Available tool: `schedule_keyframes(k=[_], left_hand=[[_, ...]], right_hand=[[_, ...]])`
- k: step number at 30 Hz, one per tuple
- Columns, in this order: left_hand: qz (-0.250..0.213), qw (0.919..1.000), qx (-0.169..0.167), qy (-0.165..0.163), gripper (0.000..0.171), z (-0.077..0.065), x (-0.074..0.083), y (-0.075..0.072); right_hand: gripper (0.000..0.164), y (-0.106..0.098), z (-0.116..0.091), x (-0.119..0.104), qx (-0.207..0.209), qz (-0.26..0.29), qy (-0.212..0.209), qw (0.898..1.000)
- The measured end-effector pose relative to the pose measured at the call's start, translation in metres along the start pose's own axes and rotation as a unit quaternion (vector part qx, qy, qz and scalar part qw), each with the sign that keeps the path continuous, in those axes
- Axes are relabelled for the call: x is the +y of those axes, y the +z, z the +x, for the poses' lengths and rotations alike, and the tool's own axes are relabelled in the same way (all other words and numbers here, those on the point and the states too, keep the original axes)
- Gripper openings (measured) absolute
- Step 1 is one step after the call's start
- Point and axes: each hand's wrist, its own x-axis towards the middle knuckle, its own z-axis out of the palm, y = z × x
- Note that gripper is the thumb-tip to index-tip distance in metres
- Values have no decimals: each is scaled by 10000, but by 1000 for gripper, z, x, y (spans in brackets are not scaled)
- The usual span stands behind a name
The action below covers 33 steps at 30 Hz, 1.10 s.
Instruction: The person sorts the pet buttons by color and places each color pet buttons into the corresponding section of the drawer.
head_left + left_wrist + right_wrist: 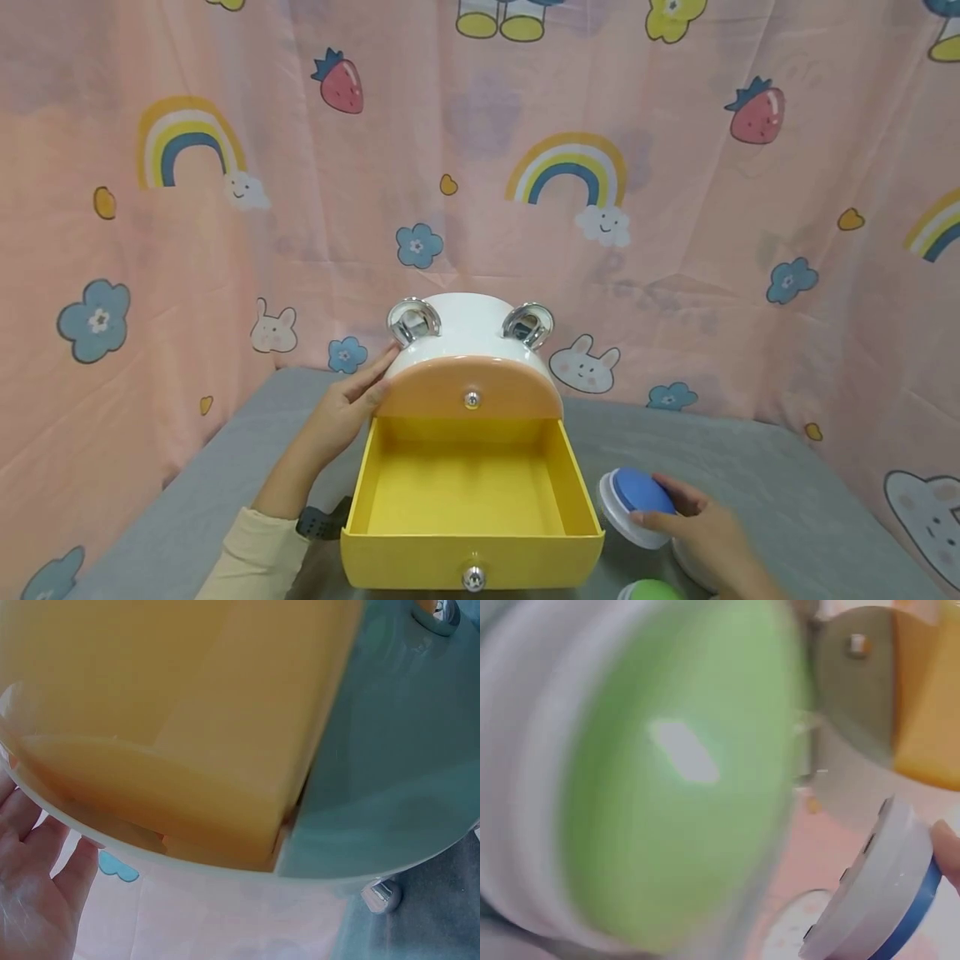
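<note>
A small white cabinet (472, 321) with two silver ear-like fittings stands at the middle in the head view. Its orange upper drawer (427, 392) is closed, and its yellow lower drawer (405, 560) is pulled out, the bare bottom showing. My left hand (341, 421) rests against the cabinet's left side, fingers extended. To the right of the yellow drawer, my right hand (708, 533) grips a round white button-like piece with a blue domed top (641, 492), held tilted. A similar green-topped piece (652, 592) lies close below, and looms large and blurred in the right wrist view.
Another white rounded thing (686, 562) is partly hidden behind my right hand. Grey cloth (750, 467) covers the table. A pink patterned curtain (675, 275) hangs behind the cabinet and along both sides.
</note>
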Motion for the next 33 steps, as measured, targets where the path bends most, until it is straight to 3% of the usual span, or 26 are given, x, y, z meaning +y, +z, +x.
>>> schedule_keyframes(k=[5,13,33], left_hand=[[-38,10000,9,67,52,0,-1,0],[-2,10000,20,43,52,0,0,-1],[23,10000,-23,-30,54,1,-1,-1]], right_hand=[[112,-18,-16,-32,65,249,-148,9996],[95,-35,-39,-72,48,218,-748,9970],[79,1,-64,-123,-281,495,-1706,9837]])
